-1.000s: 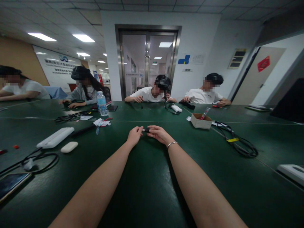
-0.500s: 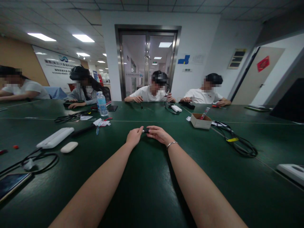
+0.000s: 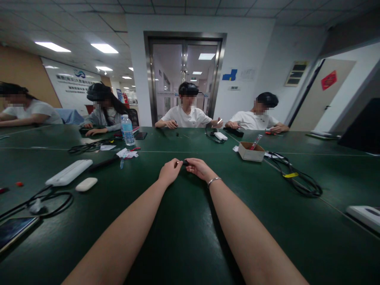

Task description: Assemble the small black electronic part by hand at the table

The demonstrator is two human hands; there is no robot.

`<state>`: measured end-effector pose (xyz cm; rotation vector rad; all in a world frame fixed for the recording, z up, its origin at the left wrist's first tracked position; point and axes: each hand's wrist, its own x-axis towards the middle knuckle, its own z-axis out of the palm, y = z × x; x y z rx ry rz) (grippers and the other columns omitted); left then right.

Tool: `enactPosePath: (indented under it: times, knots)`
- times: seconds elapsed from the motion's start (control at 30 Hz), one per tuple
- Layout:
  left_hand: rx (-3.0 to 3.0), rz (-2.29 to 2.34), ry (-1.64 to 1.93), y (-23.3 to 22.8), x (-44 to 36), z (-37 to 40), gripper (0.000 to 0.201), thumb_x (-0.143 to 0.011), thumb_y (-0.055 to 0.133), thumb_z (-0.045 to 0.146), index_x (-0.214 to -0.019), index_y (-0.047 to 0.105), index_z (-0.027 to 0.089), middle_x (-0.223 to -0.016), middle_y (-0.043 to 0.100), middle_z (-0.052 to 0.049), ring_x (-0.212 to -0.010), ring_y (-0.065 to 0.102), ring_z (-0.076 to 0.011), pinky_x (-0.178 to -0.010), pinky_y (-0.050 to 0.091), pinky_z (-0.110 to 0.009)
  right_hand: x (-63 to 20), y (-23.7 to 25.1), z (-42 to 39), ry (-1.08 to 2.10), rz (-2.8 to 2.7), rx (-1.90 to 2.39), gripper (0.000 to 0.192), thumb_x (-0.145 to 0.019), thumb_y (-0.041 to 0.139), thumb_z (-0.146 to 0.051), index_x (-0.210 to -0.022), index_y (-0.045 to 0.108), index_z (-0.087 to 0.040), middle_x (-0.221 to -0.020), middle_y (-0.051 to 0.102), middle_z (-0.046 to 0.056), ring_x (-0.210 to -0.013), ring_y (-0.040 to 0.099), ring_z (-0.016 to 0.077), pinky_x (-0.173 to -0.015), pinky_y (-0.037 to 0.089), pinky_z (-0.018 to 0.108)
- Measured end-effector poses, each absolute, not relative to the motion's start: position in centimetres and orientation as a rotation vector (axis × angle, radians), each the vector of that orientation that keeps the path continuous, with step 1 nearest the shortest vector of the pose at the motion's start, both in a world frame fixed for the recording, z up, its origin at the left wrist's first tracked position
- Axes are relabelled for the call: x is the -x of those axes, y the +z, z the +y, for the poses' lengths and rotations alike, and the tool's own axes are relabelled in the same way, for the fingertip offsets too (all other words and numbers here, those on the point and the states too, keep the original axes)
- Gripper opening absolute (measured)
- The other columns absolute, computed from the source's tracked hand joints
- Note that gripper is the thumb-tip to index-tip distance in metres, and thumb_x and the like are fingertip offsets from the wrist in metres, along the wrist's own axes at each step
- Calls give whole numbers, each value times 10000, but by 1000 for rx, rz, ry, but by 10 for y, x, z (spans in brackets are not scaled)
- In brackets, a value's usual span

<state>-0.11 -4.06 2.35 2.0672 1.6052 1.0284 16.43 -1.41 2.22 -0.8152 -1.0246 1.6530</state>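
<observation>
Above the middle of the green table (image 3: 178,245), both of my hands meet around a small black object (image 3: 185,162), too small and too covered to name. My right hand (image 3: 199,168), with a silver bangle at its wrist, pinches it from the right between thumb and fingers. My left hand (image 3: 170,171) is closed at the object's left end, thumb pressed against the fingers. A thin pale bit shows beside the left thumb; whether it belongs to the black object I cannot tell.
Left are a white power bank-like block (image 3: 69,172), a white oval case (image 3: 86,184), a phone (image 3: 18,231) and black cables. A water bottle (image 3: 127,130) stands beyond. Right are a small open box (image 3: 251,151) and a coiled cable (image 3: 299,178). Several people sit opposite.
My left hand has shifted slightly right, covering the shiny metal end of the object that showed between my hands. The person opposite in the middle has raised their head.
</observation>
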Motion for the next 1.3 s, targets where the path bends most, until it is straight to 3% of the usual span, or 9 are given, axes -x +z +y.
enactPosePath:
  times: [0.23, 0.83, 1.1, 1.3]
  knots:
    - [-2148, 1540, 1141, 22, -4, -43, 226, -840, 437, 373, -1008, 508, 239, -907, 622, -32, -761, 569, -167, -618, 365, -253, -164, 22, -14, 1677, -1011, 769, 93, -862, 537, -115, -805, 594, -68, -640, 613, 69, -524, 603, 114, -509, 539, 204]
    - [-2061, 1455, 1158, 14, -2, -33, 176, -840, 451, 358, -949, 510, 233, -787, 644, -10, -687, 595, -147, -620, 410, -251, -166, 19, -12, 1676, -1049, 788, 118, -869, 534, -134, -787, 586, -66, -604, 603, 71, -516, 597, 111, -516, 529, 193]
    - [-1999, 1456, 1110, 15, 1, -34, 314, -852, 361, 484, -853, 523, 215, -674, 639, 3, -597, 577, -131, -584, 394, -239, -168, 18, -12, 1688, -1107, 752, 34, -818, 583, -84, -828, 613, -72, -696, 632, 73, -530, 602, 101, -544, 538, 202]
    - [-1976, 1474, 1081, 16, 2, -33, 419, -843, 306, 550, -783, 534, 203, -649, 639, -7, -577, 573, -137, -589, 396, -246, -168, 20, -14, 1681, -1119, 750, 156, -753, 634, -36, -896, 622, -98, -830, 650, 84, -593, 628, 115, -584, 555, 224]
